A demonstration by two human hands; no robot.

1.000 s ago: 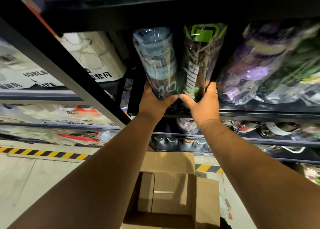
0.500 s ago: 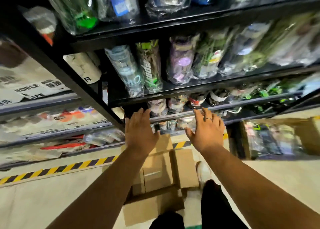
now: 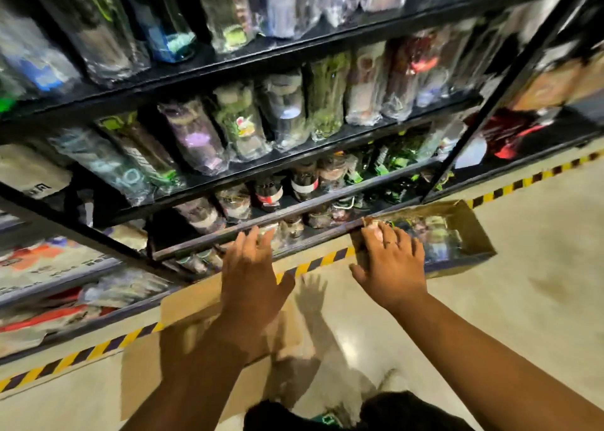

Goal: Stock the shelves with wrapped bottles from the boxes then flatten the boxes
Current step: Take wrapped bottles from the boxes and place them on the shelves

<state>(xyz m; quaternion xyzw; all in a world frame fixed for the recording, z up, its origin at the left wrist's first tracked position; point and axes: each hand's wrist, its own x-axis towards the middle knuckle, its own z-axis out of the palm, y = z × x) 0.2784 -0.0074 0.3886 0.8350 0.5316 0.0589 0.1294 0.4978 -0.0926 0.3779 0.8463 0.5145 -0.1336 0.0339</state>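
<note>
Black metal shelves [image 3: 294, 161] hold rows of plastic-wrapped bottles. The clear-blue wrapped bottle [image 3: 108, 166] and the dark green-capped wrapped bottle [image 3: 143, 153] lie side by side at the left end of the middle shelf. My left hand [image 3: 251, 277] hovers with fingers spread and empty, above an open cardboard box [image 3: 192, 303] on the floor. My right hand [image 3: 390, 264] is also spread and empty, at the left end of a second cardboard box [image 3: 470, 231] that holds wrapped bottles. Whether it touches that box I cannot tell.
A yellow-black hazard stripe [image 3: 81, 354] runs along the floor at the shelf base. A second rack with bagged goods [image 3: 49, 267] stands to the left, another shelf unit [image 3: 539, 126] to the right. My dark-clothed legs [image 3: 376, 411] are at the bottom edge.
Both hands let go of the two wrapped bottles on the middle shelf and dropped down and to the right. The view swung right, bringing the box of bottles near my right hand.
</note>
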